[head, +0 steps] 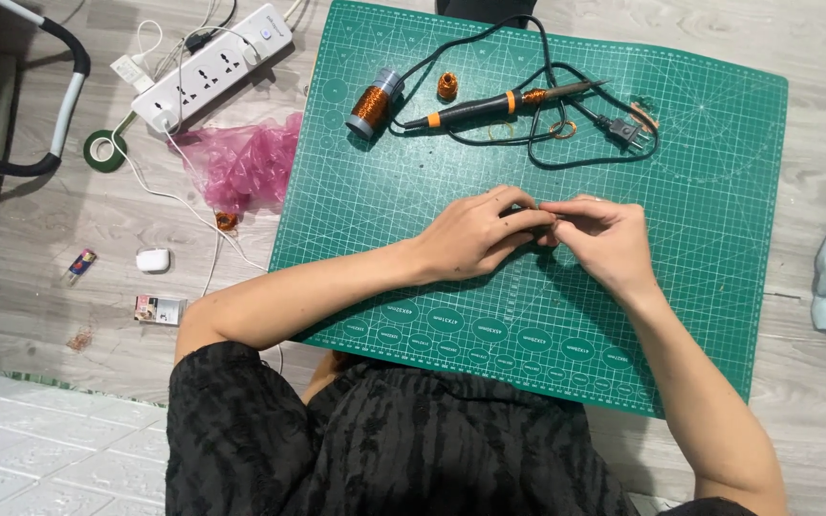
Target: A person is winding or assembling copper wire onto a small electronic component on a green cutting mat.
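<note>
Black sleeve (pixel 241 430), left hand (pixel 475 234) meeting right hand (pixel 604 239) fingertip-to-fingertip, cutting mat (pixel 719 191)

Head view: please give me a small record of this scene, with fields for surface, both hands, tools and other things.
Surface: green cutting mat on a grey wooden floor
Left hand: fingertips meet the right hand; anything pinched is too small to see
Right hand: fingertips pinched together at the left hand
Tools: soldering iron, unplugged, beside a copper wire spool
Other: white power strip, pink plastic bag
</note>
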